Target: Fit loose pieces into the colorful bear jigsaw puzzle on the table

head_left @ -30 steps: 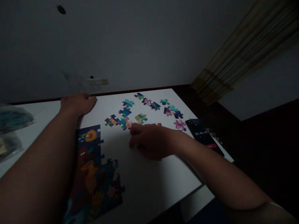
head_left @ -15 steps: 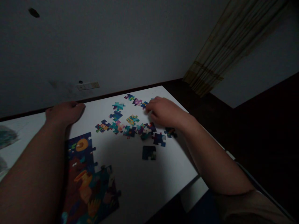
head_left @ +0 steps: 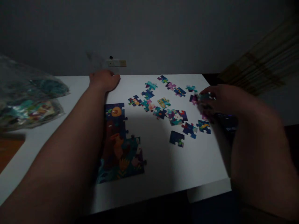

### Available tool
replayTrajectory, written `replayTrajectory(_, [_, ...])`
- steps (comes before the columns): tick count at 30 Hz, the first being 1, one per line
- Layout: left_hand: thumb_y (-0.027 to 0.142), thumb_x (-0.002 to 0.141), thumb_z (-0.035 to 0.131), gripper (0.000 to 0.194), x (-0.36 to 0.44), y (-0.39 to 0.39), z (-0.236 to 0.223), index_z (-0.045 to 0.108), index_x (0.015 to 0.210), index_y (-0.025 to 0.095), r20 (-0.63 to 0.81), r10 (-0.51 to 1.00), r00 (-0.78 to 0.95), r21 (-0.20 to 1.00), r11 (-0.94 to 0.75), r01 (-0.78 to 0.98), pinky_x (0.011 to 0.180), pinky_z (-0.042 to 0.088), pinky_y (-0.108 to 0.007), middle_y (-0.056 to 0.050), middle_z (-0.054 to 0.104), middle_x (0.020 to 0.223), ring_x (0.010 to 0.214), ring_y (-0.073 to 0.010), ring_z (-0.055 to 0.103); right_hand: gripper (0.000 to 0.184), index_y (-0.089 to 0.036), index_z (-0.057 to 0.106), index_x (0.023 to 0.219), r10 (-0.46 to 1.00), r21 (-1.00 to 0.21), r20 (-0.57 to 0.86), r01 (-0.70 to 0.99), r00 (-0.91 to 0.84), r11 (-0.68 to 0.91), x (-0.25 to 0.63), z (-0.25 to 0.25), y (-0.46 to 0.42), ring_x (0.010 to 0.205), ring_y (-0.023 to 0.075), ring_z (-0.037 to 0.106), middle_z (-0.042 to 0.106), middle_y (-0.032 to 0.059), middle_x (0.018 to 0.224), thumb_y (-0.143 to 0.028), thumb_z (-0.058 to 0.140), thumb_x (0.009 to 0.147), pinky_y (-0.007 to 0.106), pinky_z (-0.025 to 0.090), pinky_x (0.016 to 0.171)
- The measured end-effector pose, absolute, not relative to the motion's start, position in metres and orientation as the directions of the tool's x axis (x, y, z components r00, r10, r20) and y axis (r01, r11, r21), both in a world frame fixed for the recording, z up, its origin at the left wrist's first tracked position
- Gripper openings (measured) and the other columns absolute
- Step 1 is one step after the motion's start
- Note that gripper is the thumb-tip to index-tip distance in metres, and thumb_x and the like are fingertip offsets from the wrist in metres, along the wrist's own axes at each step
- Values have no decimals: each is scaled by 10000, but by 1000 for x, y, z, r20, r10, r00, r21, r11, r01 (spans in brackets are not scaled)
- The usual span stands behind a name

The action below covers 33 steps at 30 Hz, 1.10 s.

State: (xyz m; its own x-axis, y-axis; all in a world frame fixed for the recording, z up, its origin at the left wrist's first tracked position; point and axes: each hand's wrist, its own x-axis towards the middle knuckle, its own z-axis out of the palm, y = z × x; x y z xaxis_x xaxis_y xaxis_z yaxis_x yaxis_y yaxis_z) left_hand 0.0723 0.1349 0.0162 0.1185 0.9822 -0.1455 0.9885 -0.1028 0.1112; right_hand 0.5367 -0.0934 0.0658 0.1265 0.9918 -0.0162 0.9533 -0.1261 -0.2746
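My left hand rests at the table's far edge with its fingers curled in, and nothing shows in it. Beside that forearm lies a joined section of jigsaw puzzle with an orange jar on it. My right hand, blurred, is at the table's right side, its thumb and fingers closed on a teal puzzle piece. Close to these fingertips are a purple puzzle piece and a pink one. Several loose pieces, among them a yellow-patterned piece and a dark blue corner piece, lie between my arms.
Clear plastic bags with colourful pieces in them are at the left. An orange-brown surface shows at the lower left. The white table stands against a wall with sockets. A curtain hangs at the right.
The view has turned right, bringing the bags into sight. My right hand has moved from the upper loose pieces to the table's right edge, uncovering pieces there. My left hand stays at the far edge.
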Motion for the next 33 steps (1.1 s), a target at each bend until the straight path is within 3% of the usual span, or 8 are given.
replayTrajectory(3, [732,1147,414,846,77,130,14,800,1607,135,-33,998,49,169,-43,985,1406,353,-666,-194,744,1728,1634,-461,600,214,-214,879,955,989,-258,113,964,93,-61,504,90,-107,715,220,656,823,129,899,-403,880,1056,434,424,706])
replayTrajectory(6, [659,1138,440,781,80,126,13,830,1580,146,-9,998,66,206,-63,977,1402,359,-671,-200,749,1725,1626,-458,628,320,-239,833,1021,990,-539,86,831,-111,140,440,98,-121,691,213,654,766,64,835,-554,858,1075,372,437,625])
replayTrajectory(9, [681,1117,448,787,80,126,11,831,1573,167,8,998,69,246,-69,967,1404,343,-678,-160,742,1741,1609,-424,625,333,-249,815,1158,879,-784,-168,601,-446,155,375,82,-127,652,194,655,753,11,808,-554,875,1040,336,483,612])
replayTrajectory(11, [708,1101,458,777,79,127,8,827,1570,210,17,998,59,269,-61,961,1411,313,-695,-123,751,1730,1575,-399,629,308,-231,841,1272,799,-765,-249,617,-548,184,348,67,-127,592,168,609,723,-20,743,-463,806,1073,316,436,593])
replayTrajectory(17, [712,1088,432,715,80,125,7,786,1596,354,27,998,59,315,-65,947,1422,263,-671,2,734,1762,1589,-332,580,276,-208,894,1255,784,-725,-178,618,-595,304,340,48,-123,597,149,553,667,-31,722,-393,802,1072,303,389,590])
replayTrajectory(23, [749,1068,417,816,80,123,9,754,1691,344,24,997,74,322,-77,943,1414,204,-749,-10,713,1799,1662,-394,521,302,-219,911,1282,763,-747,-184,592,-620,302,348,50,-125,674,189,643,783,33,825,-423,766,1114,316,450,606])
replayTrajectory(28, [755,1071,468,846,80,126,7,768,1685,256,43,996,80,328,-89,940,1401,269,-744,-83,732,1771,1627,-399,577,323,-196,938,1324,717,-653,-135,606,-684,455,340,55,-130,569,137,634,809,9,771,-272,734,1086,297,438,604])
replayTrajectory(33, [784,1037,402,835,80,127,6,783,1660,380,42,996,76,318,-86,944,1415,243,-765,13,733,1776,1640,-411,542,403,-233,930,1446,665,-531,-53,585,-745,613,339,55,-131,742,184,769,891,66,959,-227,709,1109,345,509,742])
